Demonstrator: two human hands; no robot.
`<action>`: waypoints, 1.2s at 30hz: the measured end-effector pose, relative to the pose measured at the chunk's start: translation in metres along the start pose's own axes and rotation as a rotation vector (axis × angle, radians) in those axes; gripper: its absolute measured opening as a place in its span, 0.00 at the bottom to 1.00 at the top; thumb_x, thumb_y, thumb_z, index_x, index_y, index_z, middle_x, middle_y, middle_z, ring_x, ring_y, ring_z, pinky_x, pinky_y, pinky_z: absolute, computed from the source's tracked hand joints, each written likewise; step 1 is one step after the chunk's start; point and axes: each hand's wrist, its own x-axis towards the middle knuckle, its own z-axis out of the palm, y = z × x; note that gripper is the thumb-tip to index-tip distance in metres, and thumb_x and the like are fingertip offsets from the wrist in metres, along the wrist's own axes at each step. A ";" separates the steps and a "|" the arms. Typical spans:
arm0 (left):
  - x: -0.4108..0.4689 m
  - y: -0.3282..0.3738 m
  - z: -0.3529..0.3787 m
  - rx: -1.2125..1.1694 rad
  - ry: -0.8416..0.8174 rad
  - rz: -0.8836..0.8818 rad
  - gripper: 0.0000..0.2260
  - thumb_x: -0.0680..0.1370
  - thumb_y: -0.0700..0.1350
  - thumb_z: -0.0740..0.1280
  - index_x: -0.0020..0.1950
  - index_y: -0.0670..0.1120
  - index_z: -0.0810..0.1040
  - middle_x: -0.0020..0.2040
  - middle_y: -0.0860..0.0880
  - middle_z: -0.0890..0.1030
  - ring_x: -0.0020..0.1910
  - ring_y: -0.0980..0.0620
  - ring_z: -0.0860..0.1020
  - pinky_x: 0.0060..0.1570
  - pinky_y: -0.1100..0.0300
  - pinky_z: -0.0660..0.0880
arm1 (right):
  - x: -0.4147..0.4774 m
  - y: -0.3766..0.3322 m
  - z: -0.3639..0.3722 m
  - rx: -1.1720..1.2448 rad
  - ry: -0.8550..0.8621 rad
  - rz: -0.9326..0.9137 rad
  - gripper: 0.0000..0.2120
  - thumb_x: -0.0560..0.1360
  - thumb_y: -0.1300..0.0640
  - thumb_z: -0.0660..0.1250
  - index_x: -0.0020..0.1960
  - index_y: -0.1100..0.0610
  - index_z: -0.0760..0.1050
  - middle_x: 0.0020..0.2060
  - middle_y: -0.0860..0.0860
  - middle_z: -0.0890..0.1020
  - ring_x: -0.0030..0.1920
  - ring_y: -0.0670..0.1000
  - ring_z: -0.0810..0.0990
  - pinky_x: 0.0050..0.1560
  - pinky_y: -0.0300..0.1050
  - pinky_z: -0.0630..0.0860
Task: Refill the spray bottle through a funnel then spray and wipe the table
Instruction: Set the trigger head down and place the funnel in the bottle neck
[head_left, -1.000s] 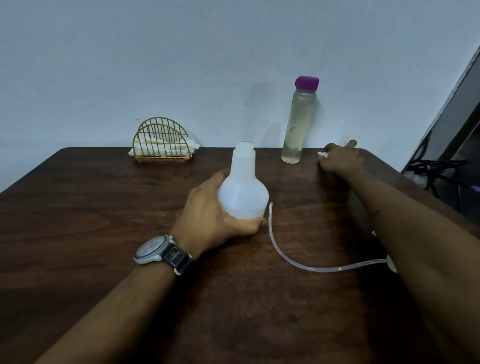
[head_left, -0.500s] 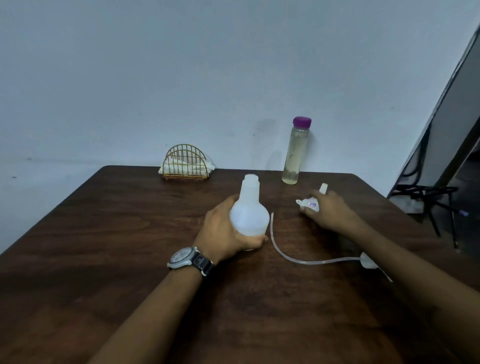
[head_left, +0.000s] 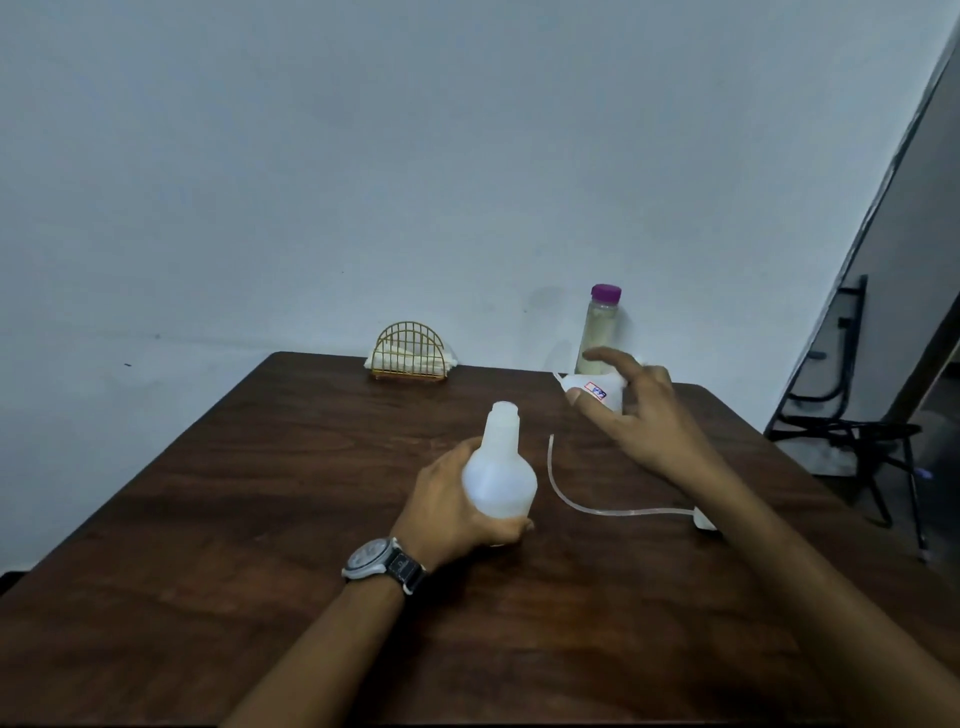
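A white spray bottle (head_left: 500, 475) stands upright on the brown table (head_left: 260, 493) with its neck uncapped; my left hand (head_left: 452, 504) grips its round body. My right hand (head_left: 631, 415) holds a small white funnel (head_left: 595, 391) with a red and blue sticker, lifted a little above the table to the right of the spray bottle. Behind the funnel stands a clear bottle (head_left: 598, 332) with a purple cap and pale yellowish liquid. The sprayer's clear tube (head_left: 566, 499) curves across the table to its white head (head_left: 704, 519), partly hidden by my right forearm.
A gold wire holder (head_left: 410, 353) with white napkins sits at the table's back edge by the wall. A black metal stand (head_left: 857, 436) is on the floor past the table's right edge.
My right hand picked the funnel up from near the clear bottle and brought it nearer, raised off the table. My left hand kept hold of the spray bottle. The camera tilted up.
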 end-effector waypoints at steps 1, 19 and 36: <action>-0.002 0.000 0.000 -0.003 0.005 0.001 0.41 0.58 0.60 0.84 0.69 0.56 0.74 0.58 0.59 0.80 0.56 0.57 0.79 0.54 0.62 0.76 | -0.004 -0.009 -0.001 0.017 -0.003 -0.012 0.21 0.77 0.38 0.72 0.69 0.29 0.71 0.60 0.50 0.70 0.51 0.48 0.83 0.53 0.38 0.75; -0.005 0.002 0.001 -0.037 0.046 0.004 0.34 0.59 0.57 0.85 0.62 0.57 0.77 0.52 0.61 0.80 0.52 0.61 0.78 0.46 0.71 0.72 | -0.018 -0.085 0.019 1.725 -0.574 0.437 0.31 0.84 0.39 0.59 0.77 0.60 0.70 0.63 0.73 0.79 0.44 0.66 0.87 0.42 0.49 0.87; -0.001 0.000 0.005 0.074 0.020 0.021 0.34 0.61 0.61 0.82 0.63 0.52 0.75 0.51 0.63 0.76 0.52 0.61 0.77 0.43 0.80 0.66 | -0.019 -0.083 0.058 1.902 -0.375 0.722 0.33 0.84 0.39 0.62 0.75 0.66 0.69 0.65 0.75 0.78 0.53 0.74 0.84 0.40 0.59 0.88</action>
